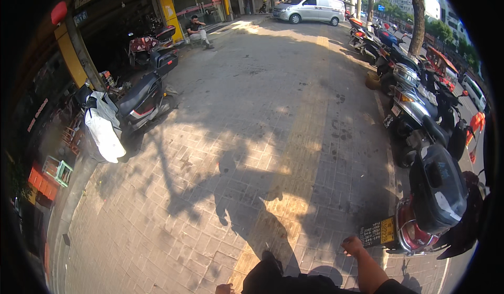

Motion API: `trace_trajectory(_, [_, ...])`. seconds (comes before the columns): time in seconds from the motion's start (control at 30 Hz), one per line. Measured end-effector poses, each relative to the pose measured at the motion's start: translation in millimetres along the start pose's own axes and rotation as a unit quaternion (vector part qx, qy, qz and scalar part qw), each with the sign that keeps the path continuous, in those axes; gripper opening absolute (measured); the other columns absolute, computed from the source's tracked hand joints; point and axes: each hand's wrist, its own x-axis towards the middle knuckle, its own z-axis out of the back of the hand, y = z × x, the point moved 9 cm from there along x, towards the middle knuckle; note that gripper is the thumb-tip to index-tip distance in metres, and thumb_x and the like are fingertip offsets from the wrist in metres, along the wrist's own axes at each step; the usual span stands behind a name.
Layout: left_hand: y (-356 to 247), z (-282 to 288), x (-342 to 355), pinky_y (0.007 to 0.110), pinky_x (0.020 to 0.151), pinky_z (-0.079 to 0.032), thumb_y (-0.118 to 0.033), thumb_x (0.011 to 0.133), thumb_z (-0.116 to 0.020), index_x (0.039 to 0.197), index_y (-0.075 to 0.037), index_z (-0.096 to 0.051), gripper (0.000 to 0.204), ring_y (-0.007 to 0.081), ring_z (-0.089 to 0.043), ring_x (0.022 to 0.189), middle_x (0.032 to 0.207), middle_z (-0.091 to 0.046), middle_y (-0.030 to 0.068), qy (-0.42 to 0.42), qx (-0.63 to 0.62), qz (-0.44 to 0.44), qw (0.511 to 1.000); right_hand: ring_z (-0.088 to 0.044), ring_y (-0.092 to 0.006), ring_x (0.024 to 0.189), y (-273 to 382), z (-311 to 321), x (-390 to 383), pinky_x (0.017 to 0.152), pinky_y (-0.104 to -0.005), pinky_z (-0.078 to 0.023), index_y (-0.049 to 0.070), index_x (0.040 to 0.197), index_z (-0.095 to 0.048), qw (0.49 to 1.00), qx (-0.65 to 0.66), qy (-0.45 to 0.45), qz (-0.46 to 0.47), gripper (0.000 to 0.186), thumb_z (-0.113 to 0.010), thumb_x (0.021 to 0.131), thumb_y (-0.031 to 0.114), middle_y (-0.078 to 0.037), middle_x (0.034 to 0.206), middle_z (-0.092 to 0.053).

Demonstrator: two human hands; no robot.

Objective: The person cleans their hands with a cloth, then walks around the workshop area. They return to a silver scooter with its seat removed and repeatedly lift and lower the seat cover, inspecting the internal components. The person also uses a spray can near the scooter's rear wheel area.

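Street sidewalk, parked scooters (417, 105), shopfronts (202, 3), van (311, 9)

1. The sidewalk (126, 226) is laid in grey-brown brick pavers, with a yellowish tactile paving strip (299, 157) running lengthwise.
2. Left of the strip stands a dark motor scooter with a white cover (105, 129) draped over its front.
3. Across the strip's far end is parked a silver van (315, 9).
4. Right of the strip, parked scooters (415, 105) line the sidewalk's edge; the nearest scooter (438, 189) bears a dark top box.
5. Dark stains (341, 131) spot the pavers just right of the strip.
6. A person's shadow (252, 205) falls partly across the strip.
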Motion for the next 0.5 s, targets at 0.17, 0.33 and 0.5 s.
trace_trajectory(0.17, [-192.6, 15.3, -5.6, 0.032, 0.050, -0.049, -0.017, 0.090, -0.058, 0.092, -0.002, -0.061, 0.016, 0.0184, -0.061, 0.061, 0.076, -0.063, 0.0090, -0.090, 0.022, -0.143, 0.985, -0.068, -0.0248, 0.076, 36.6, -64.8, 22.3, 0.064, -0.0389, -0.060, -0.003, 0.103, -0.065, 0.988, -0.053, 0.122, -0.085, 0.025, -0.061, 0.088, 0.017, -0.013, 0.086, -0.067])
trace_trajectory(0.33, [-378.3, 4.0, -8.8, 0.032, 0.054, -0.051, -0.017, 0.090, -0.060, 0.102, -0.003, -0.062, 0.018, 0.0180, -0.065, 0.068, 0.084, -0.065, 0.0092, -0.108, -0.025, -0.271, 0.956, -0.069, -0.0283, 0.076, 62.3, -131.1, 104.6, 0.064, -0.0452, -0.060, -0.006, 0.101, -0.064, 0.961, -0.106, 0.202, -0.157, 0.029, -0.066, 0.087, 0.019, -0.016, 0.088, -0.068])
trace_trajectory(0.5, [-462.6, -6.5, 40.6, 0.030, 0.057, -0.052, -0.022, 0.091, -0.062, 0.107, -0.002, -0.061, 0.026, 0.0190, -0.067, 0.070, 0.090, -0.067, 0.0095, -0.091, 0.071, -0.265, 0.957, -0.069, -0.0278, 0.072, 175.7, -178.5, 233.1, 0.061, -0.0437, -0.058, -0.003, 0.096, -0.066, 0.960, -0.155, 0.181, -0.144, 0.025, -0.067, 0.088, 0.020, -0.018, 0.084, -0.068])
